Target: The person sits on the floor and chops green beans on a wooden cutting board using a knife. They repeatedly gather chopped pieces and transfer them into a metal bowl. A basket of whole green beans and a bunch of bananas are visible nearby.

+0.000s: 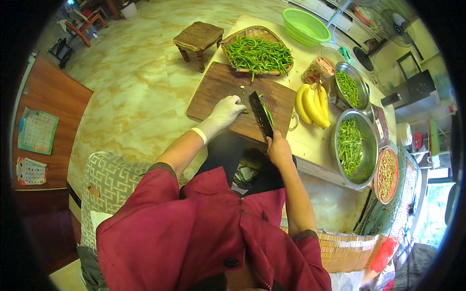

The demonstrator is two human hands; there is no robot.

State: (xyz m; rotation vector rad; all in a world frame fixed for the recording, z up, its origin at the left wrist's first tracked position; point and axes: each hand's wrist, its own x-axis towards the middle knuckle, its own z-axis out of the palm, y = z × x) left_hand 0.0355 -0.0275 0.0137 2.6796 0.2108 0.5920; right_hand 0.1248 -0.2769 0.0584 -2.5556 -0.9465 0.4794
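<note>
On a wooden cutting board (214, 85) lies my left hand (226, 111), in a white glove, fingers curled near a small dark-green scrap (246, 111); whether it pinches anything is hard to tell. My right hand (279, 148), bare, grips the handle of a kitchen knife (261, 116), its dark blade pointing away from me across the board. Just right of the blade are a green chili pepper (268, 114) and small cut bits. Beyond the board, a woven basket (271, 33) holds many whole green chili peppers (256, 54).
Right of the board are bananas (314, 105), a lidded plastic jar (317, 71), two metal bowls (375, 145) of cut green pieces, and an orange bowl (396, 174) of pale pieces. A green plastic basin (305, 27) stands at the back, a wooden stool (198, 36) beside the table.
</note>
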